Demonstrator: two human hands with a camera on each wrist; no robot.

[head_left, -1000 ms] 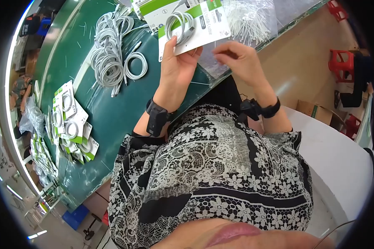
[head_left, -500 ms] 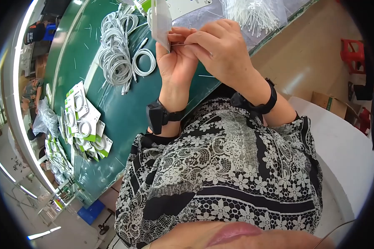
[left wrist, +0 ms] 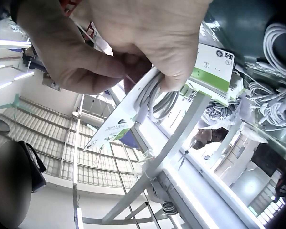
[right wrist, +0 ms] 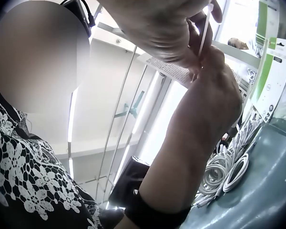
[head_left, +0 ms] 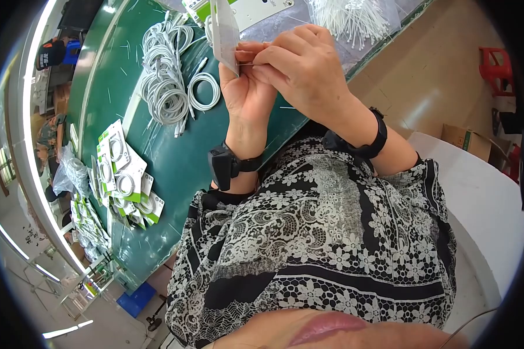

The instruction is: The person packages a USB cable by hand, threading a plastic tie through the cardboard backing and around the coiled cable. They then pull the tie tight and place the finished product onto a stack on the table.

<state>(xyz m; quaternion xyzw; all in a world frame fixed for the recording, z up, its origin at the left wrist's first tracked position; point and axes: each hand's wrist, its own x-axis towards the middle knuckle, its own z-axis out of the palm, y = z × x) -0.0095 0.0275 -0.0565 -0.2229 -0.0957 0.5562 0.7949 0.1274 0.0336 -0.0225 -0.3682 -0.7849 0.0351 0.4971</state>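
My left hand (head_left: 247, 96) grips a white and green packaging card (head_left: 225, 38), turned edge-on in the head view, with its thumb over a coiled grey-white cable (left wrist: 163, 99) on the card's front. Behind the card, my right hand (head_left: 308, 64) pinches a thin white cable tie (right wrist: 206, 33). Both hands' fingertips meet close to the card's back, and the tie runs between them. A bunch of loose white cable ties (head_left: 352, 23) lies on clear plastic beyond the right hand. More printed cards (head_left: 262, 13) lie flat behind the held one.
Coiled cables (head_left: 164, 87) are heaped on the green table (head_left: 174, 157), with one separate coil (head_left: 204, 92) beside them. Carded cables (head_left: 125, 183) form a pile at left. A red stool (head_left: 495, 70) and cardboard box (head_left: 466, 141) stand on the floor at right.
The card has turned from face-up to edge-on. My right hand has moved left from beside it to behind it and now pinches a cable tie. Little differs over the last half second.
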